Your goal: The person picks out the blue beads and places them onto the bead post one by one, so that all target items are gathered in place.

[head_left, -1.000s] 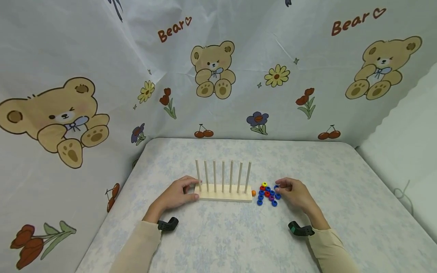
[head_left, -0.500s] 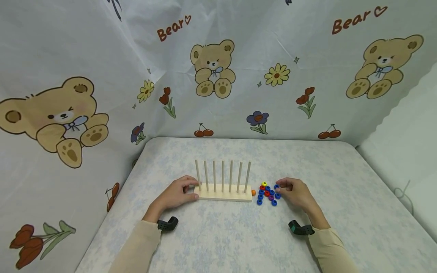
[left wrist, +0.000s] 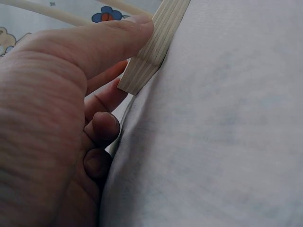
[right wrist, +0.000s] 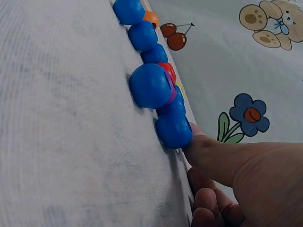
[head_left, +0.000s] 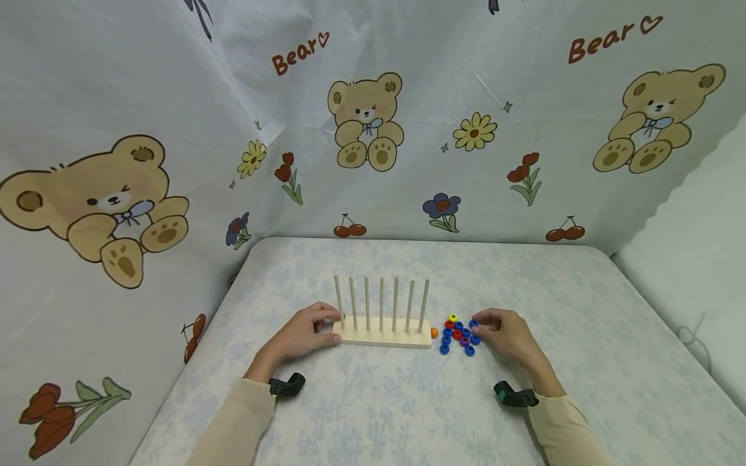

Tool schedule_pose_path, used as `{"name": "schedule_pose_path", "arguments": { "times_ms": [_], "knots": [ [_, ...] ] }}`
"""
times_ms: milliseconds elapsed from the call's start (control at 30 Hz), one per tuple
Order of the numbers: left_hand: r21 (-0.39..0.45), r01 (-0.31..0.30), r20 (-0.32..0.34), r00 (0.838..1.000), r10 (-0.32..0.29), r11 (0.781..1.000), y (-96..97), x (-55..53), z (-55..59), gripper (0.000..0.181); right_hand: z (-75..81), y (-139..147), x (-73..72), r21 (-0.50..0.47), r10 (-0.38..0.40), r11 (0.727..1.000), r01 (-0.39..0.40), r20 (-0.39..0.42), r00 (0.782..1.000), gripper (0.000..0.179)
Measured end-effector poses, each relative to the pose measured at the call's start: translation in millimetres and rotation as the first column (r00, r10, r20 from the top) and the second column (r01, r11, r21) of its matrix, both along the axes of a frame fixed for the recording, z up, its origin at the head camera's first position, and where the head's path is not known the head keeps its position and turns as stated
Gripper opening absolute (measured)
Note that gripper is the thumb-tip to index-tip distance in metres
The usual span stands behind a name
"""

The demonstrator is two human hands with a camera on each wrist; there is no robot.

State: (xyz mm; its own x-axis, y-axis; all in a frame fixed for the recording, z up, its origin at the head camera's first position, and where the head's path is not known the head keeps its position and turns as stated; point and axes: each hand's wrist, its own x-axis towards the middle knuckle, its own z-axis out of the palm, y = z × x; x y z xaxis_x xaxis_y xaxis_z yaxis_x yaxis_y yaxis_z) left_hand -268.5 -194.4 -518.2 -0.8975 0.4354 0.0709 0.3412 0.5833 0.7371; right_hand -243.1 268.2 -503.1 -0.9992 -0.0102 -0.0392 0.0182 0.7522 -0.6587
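A pale wooden peg stand (head_left: 381,336), with a row of several upright bare pegs, sits on the table. My left hand (head_left: 303,331) grips the left end of its base, thumb in front and fingers behind. In the left wrist view the thumb (left wrist: 137,30) presses the stand's end (left wrist: 158,42). A cluster of beads lies right of the stand, mostly blue. My right hand (head_left: 509,333) is at the cluster's right edge, thumb and forefinger pinching a blue bead (head_left: 473,323). In the right wrist view a nearer blue bead (right wrist: 174,130) partly hides the thumb tip.
A lone orange bead (head_left: 434,332) lies close to the stand's right end. Among the blue beads are a yellow bead (head_left: 453,318), red beads (head_left: 457,334) and a purple bead (head_left: 464,342). A bear-print cloth (head_left: 367,194) hangs behind the pale table (head_left: 373,408).
The head view shifts slightly. Both hands, the stand and the beads keep their places.
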Motion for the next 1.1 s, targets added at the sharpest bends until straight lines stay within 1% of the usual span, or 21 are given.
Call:
{"name": "schedule_pose_path", "arguments": {
  "times_ms": [200, 400, 500, 567, 633, 733, 800, 933, 1100],
  "knots": [
    [0.01, -0.01, 0.014, 1.0, 0.01, 1.0, 1.6, 2.0, 1.6, 0.041, 0.0, 1, 0.3, -0.017, 0.003, 1.0, -0.003, 0.009, 1.0, 0.03],
    [0.018, -0.001, 0.018, 1.0, 0.001, 1.0, 0.6, 0.9, -0.2, 0.042, 8.2, -2, 1.2, -0.053, 0.014, 0.999, -0.012, 0.043, 0.999, 0.031],
    [0.018, -0.002, 0.017, 1.0, 0.002, 1.0, -0.1, 0.1, -1.2, 0.042, 13.5, -4, 0.1, -0.089, 0.021, 0.996, -0.018, 0.037, 0.999, 0.033],
    [0.016, -0.004, 0.015, 1.0, 0.003, 1.0, -0.3, -0.1, -1.2, 0.042, 17.4, -5, -1.7, -0.104, -0.004, 0.995, 0.004, 0.007, 1.0, 0.034],
    [0.015, -0.003, 0.013, 1.0, 0.003, 1.0, -0.3, -0.1, -1.0, 0.043, 22.3, -7, -3.9, -0.119, -0.028, 0.993, 0.023, -0.04, 0.999, 0.035],
    [0.017, -0.001, 0.016, 1.0, 0.001, 1.0, 0.1, 0.6, -0.1, 0.044, 32.0, -10, -7.3, -0.121, -0.062, 0.992, 0.045, -0.132, 0.989, 0.037],
    [0.02, -0.001, 0.018, 1.0, 0.0, 1.0, 0.6, 1.1, 0.8, 0.044, 39.9, -12, -8.7, -0.125, -0.064, 0.991, 0.042, -0.176, 0.982, 0.037],
    [0.02, 0.001, 0.016, 1.0, -0.002, 1.0, 1.6, 1.8, 2.4, 0.044, 54.2, -19, -10.9, -0.15, -0.069, 0.988, 0.038, -0.206, 0.976, 0.041],
    [0.011, -0.002, 0.009, 1.0, 0.002, 1.0, 1.0, 3.0, 3.2, 0.043, 65.0, -33, -12.5, -0.196, -0.085, 0.98, 0.042, -0.217, 0.972, 0.043]
  ]
}}
